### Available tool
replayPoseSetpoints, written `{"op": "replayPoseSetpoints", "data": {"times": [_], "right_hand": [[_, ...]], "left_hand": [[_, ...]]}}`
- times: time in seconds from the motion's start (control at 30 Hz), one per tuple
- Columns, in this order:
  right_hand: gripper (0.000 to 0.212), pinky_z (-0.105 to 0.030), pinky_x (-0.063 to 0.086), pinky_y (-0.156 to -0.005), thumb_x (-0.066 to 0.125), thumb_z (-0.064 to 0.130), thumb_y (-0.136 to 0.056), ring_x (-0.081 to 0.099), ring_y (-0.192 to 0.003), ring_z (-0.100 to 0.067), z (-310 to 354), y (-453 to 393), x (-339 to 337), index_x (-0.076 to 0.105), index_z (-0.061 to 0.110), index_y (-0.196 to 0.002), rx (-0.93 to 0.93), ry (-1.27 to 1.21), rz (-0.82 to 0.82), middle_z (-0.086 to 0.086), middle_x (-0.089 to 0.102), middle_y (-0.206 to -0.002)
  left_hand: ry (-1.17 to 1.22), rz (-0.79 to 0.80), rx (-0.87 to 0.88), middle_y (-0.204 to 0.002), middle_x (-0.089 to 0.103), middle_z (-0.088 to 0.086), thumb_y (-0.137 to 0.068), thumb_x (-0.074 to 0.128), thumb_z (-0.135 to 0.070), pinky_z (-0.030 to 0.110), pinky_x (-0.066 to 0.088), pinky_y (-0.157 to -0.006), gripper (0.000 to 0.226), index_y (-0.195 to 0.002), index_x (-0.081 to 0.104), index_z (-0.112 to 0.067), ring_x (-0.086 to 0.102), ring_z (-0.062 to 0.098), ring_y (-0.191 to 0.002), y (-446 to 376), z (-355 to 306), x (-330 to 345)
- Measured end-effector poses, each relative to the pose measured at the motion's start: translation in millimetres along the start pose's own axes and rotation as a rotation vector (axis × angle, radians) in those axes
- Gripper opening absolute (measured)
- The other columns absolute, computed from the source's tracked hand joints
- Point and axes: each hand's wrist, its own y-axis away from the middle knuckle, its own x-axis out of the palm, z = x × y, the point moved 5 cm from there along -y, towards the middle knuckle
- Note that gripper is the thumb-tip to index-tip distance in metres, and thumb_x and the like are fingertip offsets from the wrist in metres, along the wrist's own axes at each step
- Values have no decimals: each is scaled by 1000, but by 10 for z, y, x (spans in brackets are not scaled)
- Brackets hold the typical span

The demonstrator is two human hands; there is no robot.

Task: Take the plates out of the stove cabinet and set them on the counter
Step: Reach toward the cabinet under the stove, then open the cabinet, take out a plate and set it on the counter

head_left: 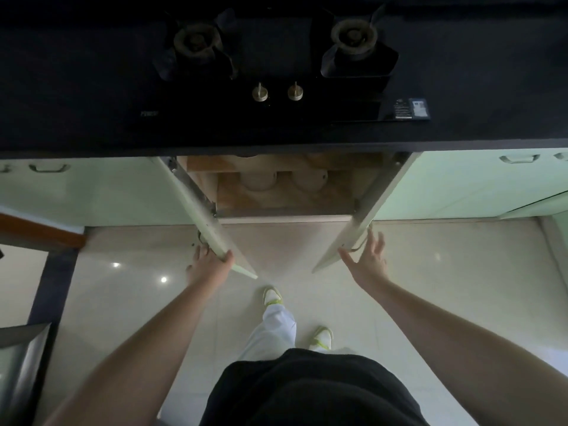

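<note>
The stove cabinet (285, 207) under the black counter (92, 87) stands with both pale green doors swung out. Pale plates (258, 181) sit in two stacks on its wooden shelves, partly hidden by the counter edge. My left hand (209, 262) grips the lower edge of the left door (199, 216). My right hand (367, 261) is spread with fingers apart beside the right door (359, 229), near its handle, and holds nothing.
A two-burner gas hob (276, 56) with two knobs is set in the counter above the cabinet. Closed green cabinets (92, 189) flank the opening. A brown rail (40, 233) sticks out at left. My feet (272, 296) stand on the glossy tiled floor.
</note>
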Motion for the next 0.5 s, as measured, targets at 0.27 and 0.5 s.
{"op": "replayPoseSetpoints", "data": {"times": [0.27,0.5], "right_hand": [[64,-37,-5,-120,36,4,-90,9,-149,-23,-140,181,-61,21,13,-152,-563,718,18,-6,26,-157],[47,-36,-1,-121,40,26,-91,28,-139,-26,-712,228,-259,44,12,-135,-331,890,112,-8,47,-138]], "left_hand": [[-271,-372,177,-165,0,12,-96,41,-22,46,15,-116,74,-157,-1,-16,5,30,-150,317,81,-73],[-917,-121,336,-149,40,14,-94,37,-20,46,3,-121,43,-134,54,-13,17,32,-146,379,427,119]]}}
